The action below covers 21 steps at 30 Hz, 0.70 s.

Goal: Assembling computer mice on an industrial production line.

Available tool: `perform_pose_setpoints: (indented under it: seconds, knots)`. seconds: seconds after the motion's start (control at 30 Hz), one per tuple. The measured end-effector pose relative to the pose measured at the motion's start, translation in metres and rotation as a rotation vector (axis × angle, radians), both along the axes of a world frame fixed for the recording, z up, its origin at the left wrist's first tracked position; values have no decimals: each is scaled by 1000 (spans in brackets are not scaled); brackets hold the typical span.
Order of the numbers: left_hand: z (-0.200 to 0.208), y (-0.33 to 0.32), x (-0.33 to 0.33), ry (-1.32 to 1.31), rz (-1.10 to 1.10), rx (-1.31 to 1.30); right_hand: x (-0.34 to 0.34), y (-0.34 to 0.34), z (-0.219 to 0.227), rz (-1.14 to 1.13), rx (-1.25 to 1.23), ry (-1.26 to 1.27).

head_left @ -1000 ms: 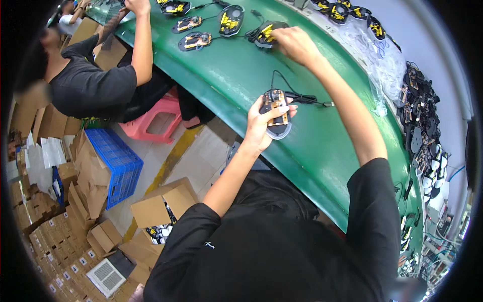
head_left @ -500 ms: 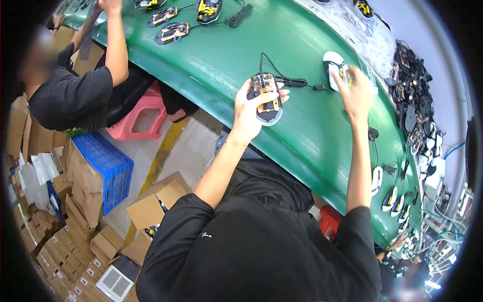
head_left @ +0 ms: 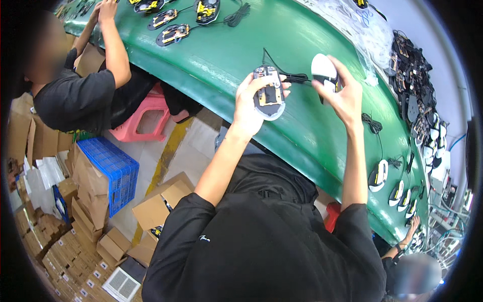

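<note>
My left hand (head_left: 248, 108) grips an opened computer mouse base (head_left: 270, 96), its circuit board and orange-yellow inner parts facing up and a pale rounded rim at the near end. The thumb lies across the board. From the far end of the base runs a black cable (head_left: 298, 78), part of it bundled on the green work surface. To the right, my right hand (head_left: 348, 98) is closed around a white and black mouse top shell (head_left: 322, 64), held tilted above the surface, apart from the base. The shell's underside is hidden.
Opened mice (head_left: 173, 34) lie at the far left of the green table (head_left: 226, 55). Several white and black mice (head_left: 378, 176) line the right side. Dark mouse parts (head_left: 410, 75) pile along the far right edge. A co-worker's arm (head_left: 114, 55) reaches in at left; another person's hand (head_left: 413, 229) shows lower right.
My right hand has taken hold of the white and black mouse top shell and moved it left, nearer the base. My left hand still holds the mouse base, now turned slightly.
</note>
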<state>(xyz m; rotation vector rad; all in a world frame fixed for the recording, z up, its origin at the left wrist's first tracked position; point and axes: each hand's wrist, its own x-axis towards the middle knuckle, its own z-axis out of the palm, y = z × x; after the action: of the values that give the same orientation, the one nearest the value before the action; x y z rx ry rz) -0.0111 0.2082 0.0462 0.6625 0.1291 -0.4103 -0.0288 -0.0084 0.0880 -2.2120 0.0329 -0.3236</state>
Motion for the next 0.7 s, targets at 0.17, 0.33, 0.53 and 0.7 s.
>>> perform_pose_setpoints:
  seconds: [0.17, 0.33, 0.53, 0.7]
  knots:
    - [-7, 8, 4, -10, 36, 41, -40, -16, 16, 640, -554, 81]
    - [-6, 5, 1, 16, 53, 8, -84, -26, -18, 133, -256, 41]
    - [-9, -10, -4, 47, -17, 19, -70, 41, -45, -547, -286, 120]
    - [-11, -14, -6, 9, -50, -23, -62, 54, -59, -454, -124, -81]
